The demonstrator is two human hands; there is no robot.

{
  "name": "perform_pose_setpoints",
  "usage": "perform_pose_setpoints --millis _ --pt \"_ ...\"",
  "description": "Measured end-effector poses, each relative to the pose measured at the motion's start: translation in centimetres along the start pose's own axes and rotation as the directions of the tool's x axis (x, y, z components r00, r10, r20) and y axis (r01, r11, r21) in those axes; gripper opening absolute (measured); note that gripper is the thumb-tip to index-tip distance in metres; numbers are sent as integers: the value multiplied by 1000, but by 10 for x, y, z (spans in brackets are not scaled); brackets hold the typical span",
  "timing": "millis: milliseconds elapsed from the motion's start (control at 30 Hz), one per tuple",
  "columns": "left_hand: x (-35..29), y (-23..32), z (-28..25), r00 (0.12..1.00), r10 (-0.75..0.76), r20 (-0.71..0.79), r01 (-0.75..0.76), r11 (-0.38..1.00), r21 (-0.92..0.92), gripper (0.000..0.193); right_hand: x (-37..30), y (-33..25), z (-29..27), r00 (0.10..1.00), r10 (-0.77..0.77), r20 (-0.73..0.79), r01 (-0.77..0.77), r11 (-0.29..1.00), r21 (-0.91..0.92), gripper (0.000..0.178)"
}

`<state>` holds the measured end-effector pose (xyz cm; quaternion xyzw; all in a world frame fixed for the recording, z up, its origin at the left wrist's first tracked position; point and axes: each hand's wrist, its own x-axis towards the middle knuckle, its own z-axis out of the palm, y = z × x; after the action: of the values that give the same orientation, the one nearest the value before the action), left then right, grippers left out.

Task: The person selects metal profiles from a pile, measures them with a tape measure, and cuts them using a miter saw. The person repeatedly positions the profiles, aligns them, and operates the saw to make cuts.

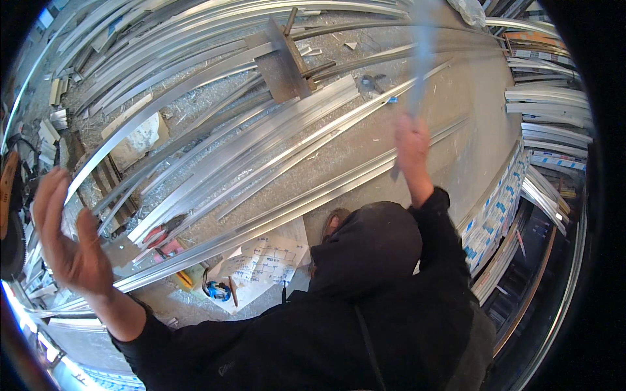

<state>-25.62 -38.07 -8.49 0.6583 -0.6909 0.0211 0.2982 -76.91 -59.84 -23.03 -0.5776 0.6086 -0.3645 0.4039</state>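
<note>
My right hand [412,146] is raised right of centre, its fingers wrapped round a long, narrow metal strip [422,62]. The strip points away from me past the top edge, smeared by motion, and a short end shows below the fist. My left hand [73,251] is held up at the far left, empty, its fingers apart. Past it runs a curved-looking light metal profile [124,133]. Below and between my arms lie long aluminium profiles [261,225], running diagonally from lower left to upper right.
Sketched paper [277,257], a blue tape measure [217,290] and red-handled pliers [154,236] lie near me. A brown metal plate [282,75] stands among profiles farther off. A tool with an orange handle [9,186] is at the left edge. Stacked profiles [548,101] fill the right side.
</note>
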Motion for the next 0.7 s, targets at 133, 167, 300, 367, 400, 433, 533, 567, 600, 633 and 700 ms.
perform_pose_setpoints --millis 133,167,300,367,400,433,533,567,600,633,700 --pt "-34 -5 75 861 -256 439 322 943 -83 32 -85 127 -125 808 331 -487 -279 944 178 40" --pt "-44 -6 97 804 -263 534 364 927 -92 34 -120 156 -147 636 503 -585 -502 846 181 48" --pt "-88 -17 166 581 -374 723 445 889 102 38 -260 245 -180 252 763 -596 -872 446 203 48" --pt "-108 -24 188 670 -384 635 394 909 135 39 -301 266 -182 187 822 -538 -938 312 151 48" --pt "-116 -31 195 717 -387 580 386 913 132 40 -312 272 -181 175 843 -508 -958 265 109 48" --pt "-123 -38 202 722 -415 554 400 903 155 40 -318 276 -180 176 860 -479 -972 229 53 48" --pt "-142 -53 217 713 -465 525 438 880 184 39 -307 281 -180 246 882 -402 -965 185 -184 49" --pt "-148 -56 220 719 -477 505 452 874 181 38 -294 282 -180 285 882 -376 -940 180 -291 49" --pt "-154 -57 222 712 -485 508 456 869 191 36 -279 280 -181 334 875 -350 -890 170 -423 50" --pt "-159 -56 226 739 -464 488 438 882 175 33 -260 277 -180 391 863 -319 -810 159 -564 50" --pt "-166 -54 231 717 -495 491 467 864 188 30 -209 263 -170 536 811 -234 -524 103 -846 51"
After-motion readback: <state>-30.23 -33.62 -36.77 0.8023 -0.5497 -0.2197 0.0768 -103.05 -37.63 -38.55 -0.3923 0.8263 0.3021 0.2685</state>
